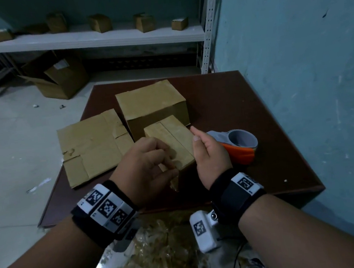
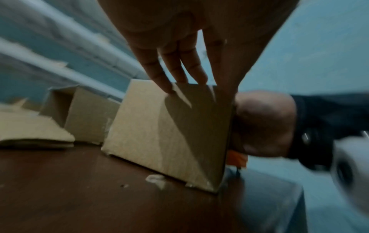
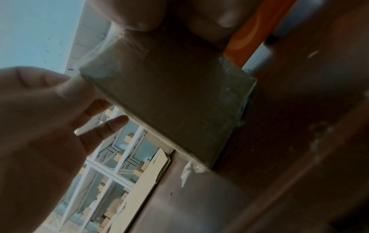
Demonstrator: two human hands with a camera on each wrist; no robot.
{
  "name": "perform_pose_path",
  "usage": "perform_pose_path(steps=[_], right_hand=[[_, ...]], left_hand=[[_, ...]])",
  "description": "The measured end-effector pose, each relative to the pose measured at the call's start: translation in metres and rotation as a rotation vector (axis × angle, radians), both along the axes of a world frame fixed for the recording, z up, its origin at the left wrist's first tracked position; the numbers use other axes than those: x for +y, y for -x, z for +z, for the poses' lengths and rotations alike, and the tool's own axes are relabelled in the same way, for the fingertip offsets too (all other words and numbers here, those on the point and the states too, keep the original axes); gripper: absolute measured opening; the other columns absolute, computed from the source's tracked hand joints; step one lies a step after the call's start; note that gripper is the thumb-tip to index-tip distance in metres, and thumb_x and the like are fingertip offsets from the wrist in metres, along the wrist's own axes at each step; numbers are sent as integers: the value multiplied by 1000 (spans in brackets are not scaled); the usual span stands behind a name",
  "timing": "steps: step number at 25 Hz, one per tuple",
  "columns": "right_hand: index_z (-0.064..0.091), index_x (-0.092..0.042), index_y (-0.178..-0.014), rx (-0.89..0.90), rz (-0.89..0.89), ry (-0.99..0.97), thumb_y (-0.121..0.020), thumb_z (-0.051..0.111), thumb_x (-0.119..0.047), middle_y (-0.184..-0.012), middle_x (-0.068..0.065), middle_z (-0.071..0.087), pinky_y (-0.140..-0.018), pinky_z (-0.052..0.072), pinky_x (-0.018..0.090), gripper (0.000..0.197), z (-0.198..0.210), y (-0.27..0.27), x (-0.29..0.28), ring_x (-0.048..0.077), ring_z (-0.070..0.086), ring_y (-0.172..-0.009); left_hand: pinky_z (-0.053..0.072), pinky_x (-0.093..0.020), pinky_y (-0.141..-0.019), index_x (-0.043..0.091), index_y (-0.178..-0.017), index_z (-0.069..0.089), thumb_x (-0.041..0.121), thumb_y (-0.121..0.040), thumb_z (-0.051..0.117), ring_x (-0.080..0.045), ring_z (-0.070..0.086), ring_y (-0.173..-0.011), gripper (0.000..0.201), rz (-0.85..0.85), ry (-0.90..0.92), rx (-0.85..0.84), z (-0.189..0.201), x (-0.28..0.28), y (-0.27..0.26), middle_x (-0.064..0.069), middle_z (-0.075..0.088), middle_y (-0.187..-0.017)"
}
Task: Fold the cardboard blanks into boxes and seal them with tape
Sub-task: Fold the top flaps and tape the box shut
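A small folded cardboard box (image 1: 176,138) stands on the dark brown table (image 1: 245,110), with a clear tape strip along its top seam. My left hand (image 1: 163,159) lies over its near left corner; in the left wrist view its straight fingers (image 2: 173,67) touch the box's (image 2: 159,134) top edge. My right hand (image 1: 194,134) holds the box's right side, thumb at the top edge. An orange and grey tape dispenser (image 1: 240,147) lies on the table just right of that hand. In the right wrist view the box's (image 3: 169,97) end face carries tape.
A larger closed box (image 1: 154,108) stands right behind the small one. A flat cardboard blank (image 1: 93,150) lies at the table's left edge. White shelving (image 1: 89,37) with several small boxes runs along the back. A blue wall (image 1: 305,56) closes the right side.
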State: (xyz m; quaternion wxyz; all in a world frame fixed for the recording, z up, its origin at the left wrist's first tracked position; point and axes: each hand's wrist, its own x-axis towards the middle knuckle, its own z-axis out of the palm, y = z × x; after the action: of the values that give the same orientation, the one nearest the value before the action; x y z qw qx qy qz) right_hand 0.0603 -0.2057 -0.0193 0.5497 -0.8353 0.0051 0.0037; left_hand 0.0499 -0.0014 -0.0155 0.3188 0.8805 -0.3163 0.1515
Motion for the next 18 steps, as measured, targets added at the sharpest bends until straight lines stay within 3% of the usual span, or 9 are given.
perform_pose_path(steps=[2, 3, 5, 6, 8, 13, 16, 18], right_hand=[[46, -32, -154, -22, -7, -2, -112, 35, -39, -155, -14, 50, -106, 34, 19, 44, -2, 1, 2, 0, 44, -138], [47, -32, -154, -26, -13, -12, -112, 35, -41, -154, -13, 51, -106, 36, 20, 44, -3, 1, 2, 1, 46, -137], [50, -33, -151, -23, -44, -54, -110, 33, -47, -149, -13, 56, -99, 41, 16, 46, -6, 2, 4, -5, 53, -124], [53, -34, -149, -19, -66, -82, -109, 32, -50, -146, -14, 58, -93, 41, 12, 48, -6, 3, 4, -11, 53, -113], [56, -33, -146, -19, -84, -112, -105, 29, -58, -143, -14, 60, -91, 41, 11, 55, -8, 3, 3, -17, 51, -102], [53, -28, -150, -120, 9, 133, -95, 18, -66, -148, -5, 60, -98, 37, 14, 76, -12, -1, -5, 6, 55, -131], [44, -27, -156, -119, 62, 180, -96, 21, -67, -150, -1, 58, -97, 39, 18, 75, -11, 0, -10, 13, 56, -132], [30, -28, -162, -107, 188, 260, -97, 27, -69, -154, 2, 53, -102, 44, 26, 76, -10, -1, -18, 16, 55, -133]], left_hand=[[54, -43, -91, 21, -92, 69, 53, -82, 78, -21, 62, -112, 35, 23, -125, -46, -1, -5, 5, 2, 64, -120], [52, -45, -99, 17, -105, 68, 62, -84, 71, -24, 60, -122, 49, 68, -198, -53, -5, -9, 6, -3, 63, -132], [45, -53, -113, 10, -138, 59, 63, -92, 54, -30, 48, -143, 70, 154, -337, -61, -14, -19, 6, -10, 52, -153], [44, -57, -113, 7, -146, 53, 57, -96, 46, -32, 42, -147, 71, 172, -387, -78, -19, -25, 5, -14, 48, -157], [44, -62, -110, 4, -148, 50, 48, -100, 38, -37, 38, -148, 67, 190, -425, -80, -24, -32, 3, -19, 47, -156], [46, -63, -108, 3, -146, 53, 43, -100, 38, -38, 38, -148, 63, 177, -432, -29, -21, -34, 4, -19, 48, -155], [43, -60, -112, 7, -150, 49, 45, -100, 37, -35, 33, -151, 64, 145, -443, 32, -11, -31, 4, -16, 45, -158], [33, -52, -122, 13, -155, 42, 44, -101, 36, -27, 22, -156, 62, 120, -421, 87, -3, -21, 3, -8, 35, -165]])
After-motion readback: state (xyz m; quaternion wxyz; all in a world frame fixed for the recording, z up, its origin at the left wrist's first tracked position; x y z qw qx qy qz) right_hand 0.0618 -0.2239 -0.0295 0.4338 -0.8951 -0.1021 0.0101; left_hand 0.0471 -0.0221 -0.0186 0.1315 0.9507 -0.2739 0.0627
